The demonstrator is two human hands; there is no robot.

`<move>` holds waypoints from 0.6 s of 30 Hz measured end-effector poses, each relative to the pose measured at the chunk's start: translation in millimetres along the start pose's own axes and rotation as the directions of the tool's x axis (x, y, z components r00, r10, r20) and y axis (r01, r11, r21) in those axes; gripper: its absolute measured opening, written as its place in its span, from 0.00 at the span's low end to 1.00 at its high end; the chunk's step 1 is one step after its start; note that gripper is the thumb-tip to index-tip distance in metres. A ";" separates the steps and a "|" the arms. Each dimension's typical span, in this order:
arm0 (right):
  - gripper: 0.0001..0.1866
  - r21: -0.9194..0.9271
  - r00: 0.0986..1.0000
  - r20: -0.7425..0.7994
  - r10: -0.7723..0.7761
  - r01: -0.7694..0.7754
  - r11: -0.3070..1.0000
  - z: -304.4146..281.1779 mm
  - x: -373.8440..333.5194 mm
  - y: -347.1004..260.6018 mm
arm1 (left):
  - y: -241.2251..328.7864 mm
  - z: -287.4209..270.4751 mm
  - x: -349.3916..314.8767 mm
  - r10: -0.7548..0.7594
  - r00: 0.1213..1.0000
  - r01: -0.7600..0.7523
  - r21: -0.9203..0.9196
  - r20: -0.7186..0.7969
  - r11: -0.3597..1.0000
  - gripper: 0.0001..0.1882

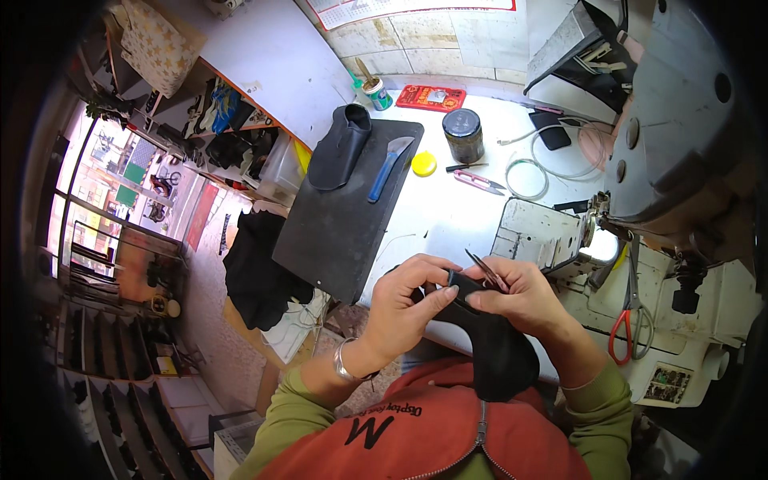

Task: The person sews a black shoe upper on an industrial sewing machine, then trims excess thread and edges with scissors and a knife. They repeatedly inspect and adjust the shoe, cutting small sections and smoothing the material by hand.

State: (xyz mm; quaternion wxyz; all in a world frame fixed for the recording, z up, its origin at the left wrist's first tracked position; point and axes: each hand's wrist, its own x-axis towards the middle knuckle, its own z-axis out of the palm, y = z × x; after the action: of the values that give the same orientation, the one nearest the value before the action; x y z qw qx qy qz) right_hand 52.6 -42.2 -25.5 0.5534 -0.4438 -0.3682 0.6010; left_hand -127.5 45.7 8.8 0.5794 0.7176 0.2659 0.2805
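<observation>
A black leather shoe upper (504, 356) hangs in front of my chest, its edge raised between my two hands. My left hand (412, 304) pinches that edge between thumb and fingers. Close beside it, my right hand (524, 292) has its thumb on the same edge, fingers curled. Small thread snips (490, 272) sit in the right hand too, dark blades pointing up and left. What the right hand's lower fingers touch is hidden. A second black upper (340, 152) lies on the black mat (328, 232), left of a blue-handled knife (388, 170).
A sewing machine (672, 120) stands at the right; red-and-grey-handled scissors (630, 312) hang near it. On the white table are a dark jar (463, 136), a yellow lid (424, 164), other pink snips (478, 182) and a coiled cable (528, 178). Black cloth (260, 268) drapes at the left.
</observation>
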 end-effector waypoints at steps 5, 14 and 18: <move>0.12 -0.629 0.861 -0.199 -0.468 0.254 0.735 9.1 -14.4 -32.1 | -6.1 5.1 -3.9 -0.177 0.980 0.140 -0.316 -0.093 0.938 0.04; 0.11 -0.764 0.808 -0.090 -0.582 0.318 0.561 17.8 -24.1 -11.5 | -2.8 11.5 -13.8 -0.202 0.975 0.152 -0.388 -0.091 0.909 0.02; 0.09 -0.638 0.864 -0.073 -0.498 0.343 0.689 16.3 -22.7 -7.6 | 6.0 12.0 -17.7 -0.217 0.974 0.175 -0.393 -0.064 0.903 0.01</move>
State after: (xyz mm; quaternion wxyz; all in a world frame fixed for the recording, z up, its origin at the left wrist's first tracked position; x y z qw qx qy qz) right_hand 39.8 -63.0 -10.1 0.5455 -0.5688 -0.5631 0.2484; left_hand -131.0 23.8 11.0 0.7191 0.5437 0.3070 0.3050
